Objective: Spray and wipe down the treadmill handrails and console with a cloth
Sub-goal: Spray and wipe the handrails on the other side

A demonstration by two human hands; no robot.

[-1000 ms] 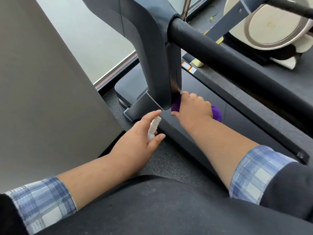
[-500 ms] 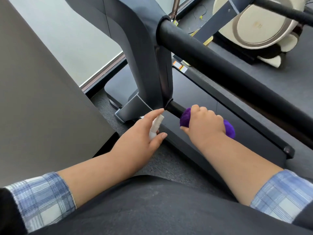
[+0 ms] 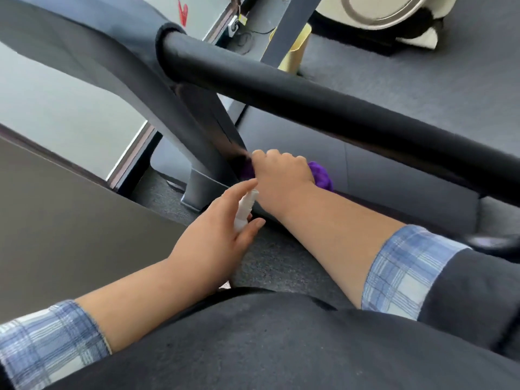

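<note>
Right hand (image 3: 282, 175) slides back up against the upright's base (image 3: 208, 153), fingers clamped on the purple cloth (image 3: 320, 175), left hand (image 3: 216, 237) gripping the spray bottle (image 3: 244, 209); handrail (image 3: 309, 99) above and console likely remain.

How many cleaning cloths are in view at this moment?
1. The purple cloth is bunched under the right hand, low on the treadmill by the base of the upright. The left hand holds only a white spray bottle. Others may lie out of frame.
</note>
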